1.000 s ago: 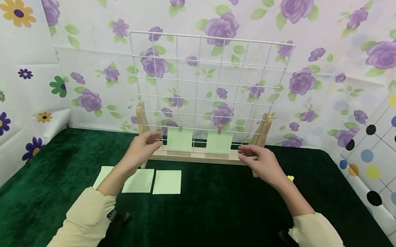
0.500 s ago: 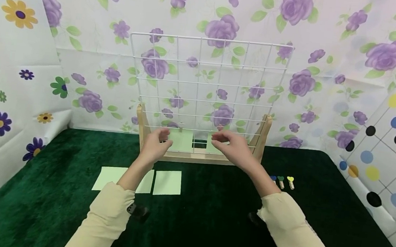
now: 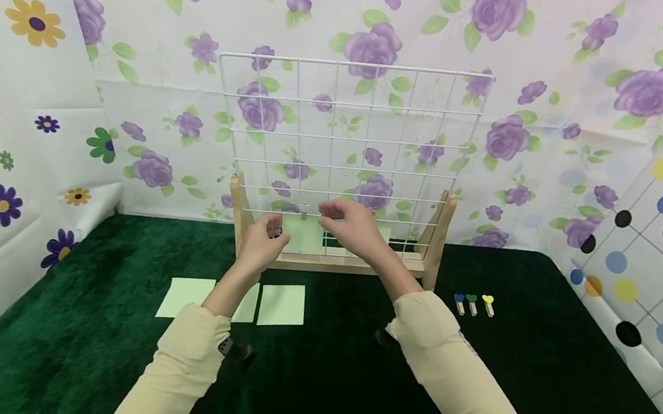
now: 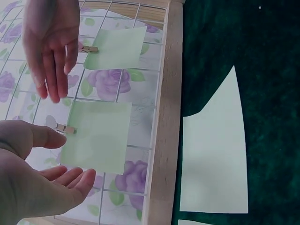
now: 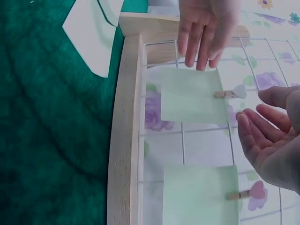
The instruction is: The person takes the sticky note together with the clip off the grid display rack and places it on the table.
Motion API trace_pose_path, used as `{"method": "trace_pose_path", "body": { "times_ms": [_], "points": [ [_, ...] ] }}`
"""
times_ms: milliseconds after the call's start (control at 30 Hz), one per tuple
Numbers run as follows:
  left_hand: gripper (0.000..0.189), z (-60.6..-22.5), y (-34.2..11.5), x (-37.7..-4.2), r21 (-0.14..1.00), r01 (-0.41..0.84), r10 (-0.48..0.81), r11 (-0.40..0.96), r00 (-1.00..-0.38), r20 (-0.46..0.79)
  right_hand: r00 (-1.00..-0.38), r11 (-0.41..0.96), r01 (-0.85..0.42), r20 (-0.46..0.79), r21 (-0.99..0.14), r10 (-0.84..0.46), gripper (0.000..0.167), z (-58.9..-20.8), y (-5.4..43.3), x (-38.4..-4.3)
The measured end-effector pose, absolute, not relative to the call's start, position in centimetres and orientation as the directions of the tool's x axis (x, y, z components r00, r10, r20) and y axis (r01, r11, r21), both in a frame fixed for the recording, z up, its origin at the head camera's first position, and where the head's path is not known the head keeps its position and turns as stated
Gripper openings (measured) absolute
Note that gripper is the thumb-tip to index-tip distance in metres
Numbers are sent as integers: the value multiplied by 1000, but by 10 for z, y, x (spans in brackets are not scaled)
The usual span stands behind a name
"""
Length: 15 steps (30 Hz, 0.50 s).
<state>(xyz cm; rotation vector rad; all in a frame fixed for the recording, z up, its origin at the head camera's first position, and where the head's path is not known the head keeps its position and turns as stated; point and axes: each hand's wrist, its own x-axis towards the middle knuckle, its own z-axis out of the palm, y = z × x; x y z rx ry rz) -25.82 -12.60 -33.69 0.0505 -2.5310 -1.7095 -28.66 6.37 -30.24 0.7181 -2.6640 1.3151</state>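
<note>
A white wire grid (image 3: pixel 350 139) stands upright in a wooden base (image 3: pixel 332 264). Two pale green paper squares hang low on it from small heart-topped clothespins. The left square (image 3: pixel 303 234) has a white-heart clothespin (image 5: pixel 238 92); the right square (image 5: pixel 200 197), partly hidden in the head view, has a pink-heart clothespin (image 5: pixel 255 190). My left hand (image 3: pixel 260 243) hovers beside the left square's outer edge, fingers loosely bent around nothing. Near that square's upper right, my right hand (image 3: pixel 354 230) also holds nothing, thumb and fingers apart.
Several more paper squares (image 3: pixel 282 305) lie in a row on the dark green cloth (image 3: pixel 314 385) at left, partly behind my left forearm. Blue, green (image 3: pixel 472 304) and yellow (image 3: pixel 488 305) heart clothespins lie at right. Floral sheeting (image 3: pixel 155 103) hangs behind the grid.
My right hand has moved left across the grid, from its right side to the left square. My left hand has shifted slightly right. The clothespins on the cloth have come into view.
</note>
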Motion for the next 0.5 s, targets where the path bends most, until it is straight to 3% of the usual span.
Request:
{"method": "trace_pose_path", "body": {
  "times_ms": [500],
  "points": [
    [50,-341,-123,-272,939,-34,-100,343,-995,1,-895,548,-431,264,-717,-359,32,-300,39,-302]
  ]
}}
